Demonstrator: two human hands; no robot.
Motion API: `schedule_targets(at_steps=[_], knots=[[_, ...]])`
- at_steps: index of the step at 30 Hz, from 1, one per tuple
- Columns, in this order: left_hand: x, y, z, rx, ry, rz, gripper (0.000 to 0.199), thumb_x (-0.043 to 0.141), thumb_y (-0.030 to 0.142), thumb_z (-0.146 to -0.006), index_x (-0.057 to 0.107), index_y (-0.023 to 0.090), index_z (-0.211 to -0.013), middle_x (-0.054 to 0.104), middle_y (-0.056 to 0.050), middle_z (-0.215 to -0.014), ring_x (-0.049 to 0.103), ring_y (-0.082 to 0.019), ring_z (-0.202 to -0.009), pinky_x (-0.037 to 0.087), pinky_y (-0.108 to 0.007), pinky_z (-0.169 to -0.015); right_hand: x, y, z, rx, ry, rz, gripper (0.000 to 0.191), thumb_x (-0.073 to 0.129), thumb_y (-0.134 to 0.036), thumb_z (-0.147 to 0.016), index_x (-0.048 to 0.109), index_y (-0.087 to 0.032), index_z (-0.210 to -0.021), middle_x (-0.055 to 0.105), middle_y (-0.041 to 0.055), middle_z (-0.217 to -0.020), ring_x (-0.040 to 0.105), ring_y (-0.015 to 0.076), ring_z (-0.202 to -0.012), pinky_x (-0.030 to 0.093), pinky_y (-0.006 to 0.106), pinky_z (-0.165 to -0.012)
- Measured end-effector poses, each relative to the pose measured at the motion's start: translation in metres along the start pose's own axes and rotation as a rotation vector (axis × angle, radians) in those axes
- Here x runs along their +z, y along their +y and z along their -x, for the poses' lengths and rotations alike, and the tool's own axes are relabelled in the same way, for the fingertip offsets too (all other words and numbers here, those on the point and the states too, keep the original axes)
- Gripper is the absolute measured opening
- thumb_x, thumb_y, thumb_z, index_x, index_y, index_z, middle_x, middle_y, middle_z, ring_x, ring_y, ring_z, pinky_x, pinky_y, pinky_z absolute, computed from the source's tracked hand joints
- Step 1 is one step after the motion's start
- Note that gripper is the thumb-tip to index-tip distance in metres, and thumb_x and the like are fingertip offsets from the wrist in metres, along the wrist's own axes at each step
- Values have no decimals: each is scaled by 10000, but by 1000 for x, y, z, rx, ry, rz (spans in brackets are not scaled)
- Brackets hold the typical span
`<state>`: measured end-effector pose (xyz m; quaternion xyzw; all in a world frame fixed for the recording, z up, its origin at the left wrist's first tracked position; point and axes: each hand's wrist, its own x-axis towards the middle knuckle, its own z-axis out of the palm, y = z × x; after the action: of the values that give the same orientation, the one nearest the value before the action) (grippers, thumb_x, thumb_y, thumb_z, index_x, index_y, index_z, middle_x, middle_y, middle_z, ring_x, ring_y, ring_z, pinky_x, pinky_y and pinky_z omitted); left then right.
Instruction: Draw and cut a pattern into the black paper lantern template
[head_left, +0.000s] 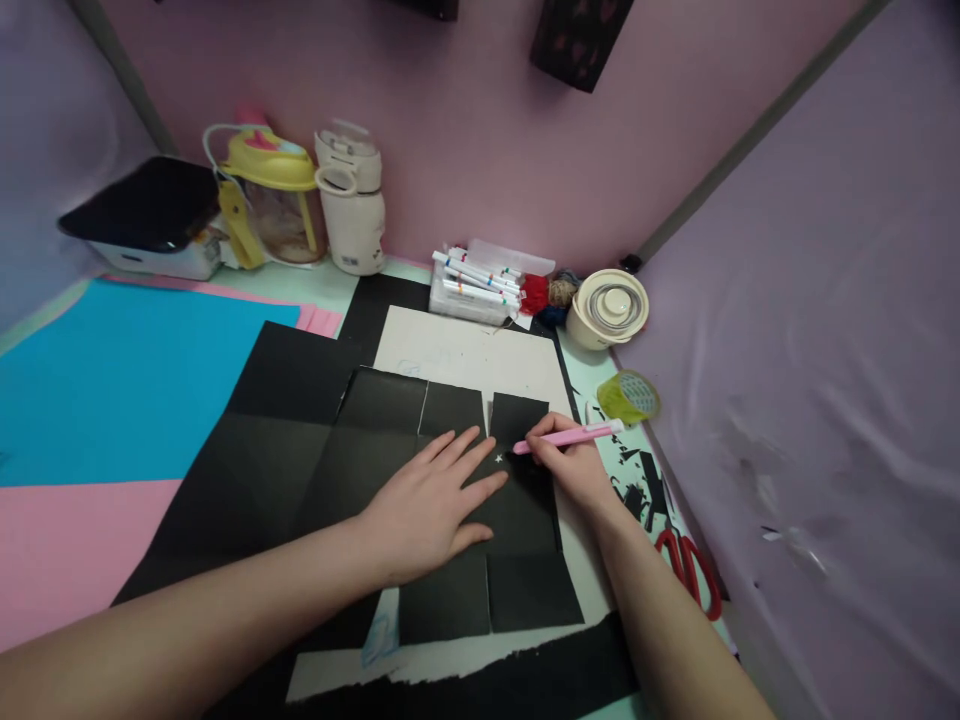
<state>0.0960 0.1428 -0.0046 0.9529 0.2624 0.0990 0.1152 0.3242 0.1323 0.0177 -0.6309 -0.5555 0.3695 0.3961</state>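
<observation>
Black paper (382,415) with several cut flaps lies over a white board (465,345). My left hand (431,505) rests flat on the paper, fingers spread, holding nothing. In my right hand (570,465) is a pink pen-like tool (570,436), its tip low over the paper's right part. A tiny white star shape (499,458) shows on the black paper between my left fingertips and the tool's tip.
Red-handled scissors (688,570) and black paper scraps (637,490) lie at the right, below a yellow-green tape roll (628,397). Markers (480,280), a round cream container (609,308), a white bottle (352,205) and a yellow-lidded jug (277,195) stand behind. Blue paper (127,380) is left.
</observation>
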Motion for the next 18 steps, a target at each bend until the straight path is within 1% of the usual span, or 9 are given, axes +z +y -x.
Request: schedule_targets(at_steps=[2, 5, 11, 18], knots=[[2, 0, 0, -3, 0, 3, 577, 448, 604, -923, 475, 293, -1408, 307, -93, -1574, 207, -302, -1467, 205, -467, -1160, 2, 1, 1, 5, -30, -2, 133, 649, -298, -772, 581, -201, -712, 610, -13, -620, 547, 143, -595, 413, 256, -577], [4, 0, 0, -2, 11, 7, 579, 435, 607, -927, 463, 297, -1415, 300, -85, -1579, 191, -293, -1472, 191, -454, -1164, 5, 2, 3, 18, -70, -11, 139, 653, -307, -788, 592, -198, -727, 630, -7, -630, 565, 145, -604, 427, 254, -585], [7, -1, 2, 6, 28, 15, 574, 445, 596, -927, 455, 294, -1415, 307, -83, -1577, 184, -295, -1473, 175, -458, -1170, 4, 4, 4, 40, -92, -49, 155, 665, -315, -803, 590, -196, -738, 652, -2, -632, 597, 144, -606, 452, 252, -591], [7, -1, 1, 14, 60, 33, 564, 479, 577, -916, 483, 281, -1397, 344, -92, -1559, 228, -309, -1460, 207, -469, -1164, 4, 3, 4, 52, -101, -39, 173, 668, -338, -812, 591, -198, -747, 664, 5, -643, 613, 147, -614, 466, 255, -589]])
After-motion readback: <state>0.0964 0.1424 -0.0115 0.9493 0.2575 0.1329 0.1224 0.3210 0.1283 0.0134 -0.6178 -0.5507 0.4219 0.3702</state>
